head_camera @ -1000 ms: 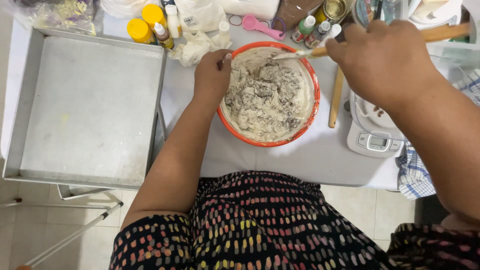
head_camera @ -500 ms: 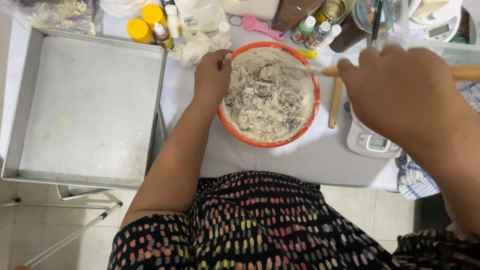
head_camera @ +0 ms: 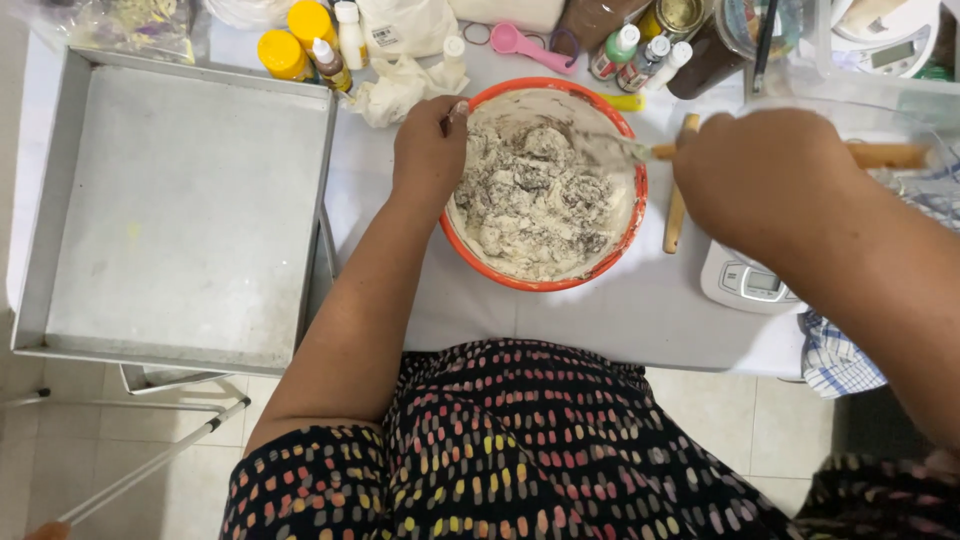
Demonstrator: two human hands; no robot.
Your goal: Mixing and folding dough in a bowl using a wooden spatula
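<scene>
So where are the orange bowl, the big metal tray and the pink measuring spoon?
orange bowl [head_camera: 634, 225]: head view, on its right rim.
metal tray [head_camera: 180, 210]: head view, on its bare floor.
pink measuring spoon [head_camera: 505, 39]: head view, on its round scoop.

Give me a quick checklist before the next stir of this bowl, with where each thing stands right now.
1. Left hand steadying the bowl at its rim: ok.
2. Right hand gripping the wooden-handled spatula: ok.
3. Spatula blade in the dough: ok, its tip lies over the mix.
4. Dough evenly mixed: not ok, dark streaks show.
5. Bowl fully on the table: ok.
6. Room beside the bowl: not ok, a wooden stick and a scale lie close on the right.
</scene>
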